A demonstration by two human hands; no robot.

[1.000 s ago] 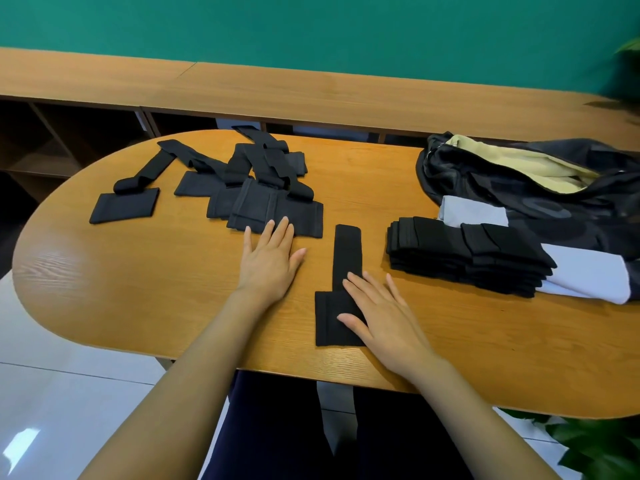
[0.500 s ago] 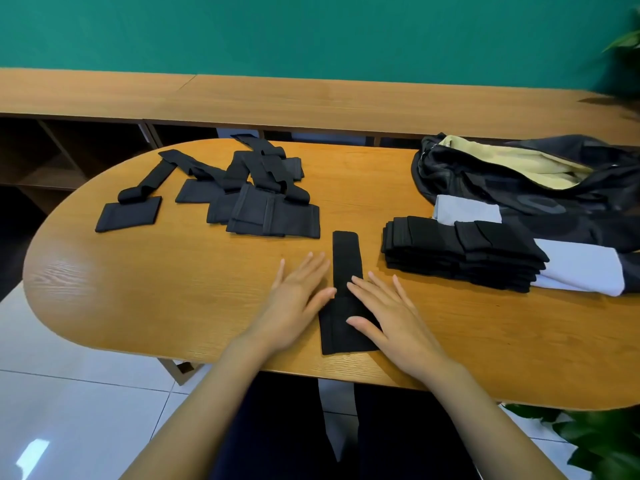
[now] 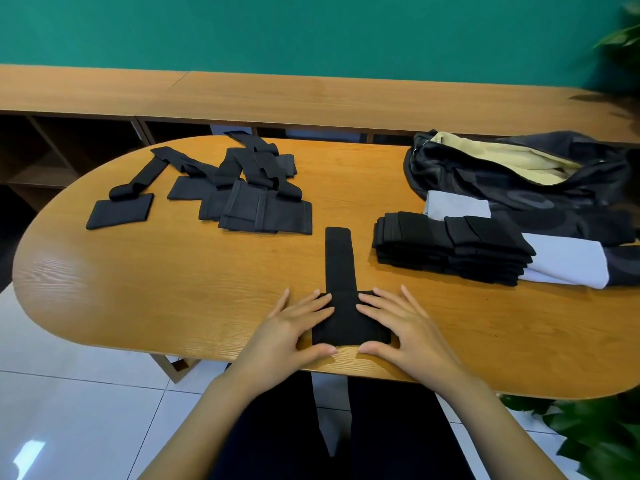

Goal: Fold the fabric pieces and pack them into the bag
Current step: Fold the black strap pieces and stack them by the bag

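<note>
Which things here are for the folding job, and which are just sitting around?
For the job: the black fabric piece under the left hand and right hand, the unfolded pile, the folded stack, the open bag.
Just lying about: the leafy plant, the long wooden shelf.

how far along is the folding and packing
Done: a stack of folded pieces sits beside the bag. In hand: the left hand and right hand press flat on one black piece. Left: the loose pile needs folding, and no pieces show inside the bag.
</note>
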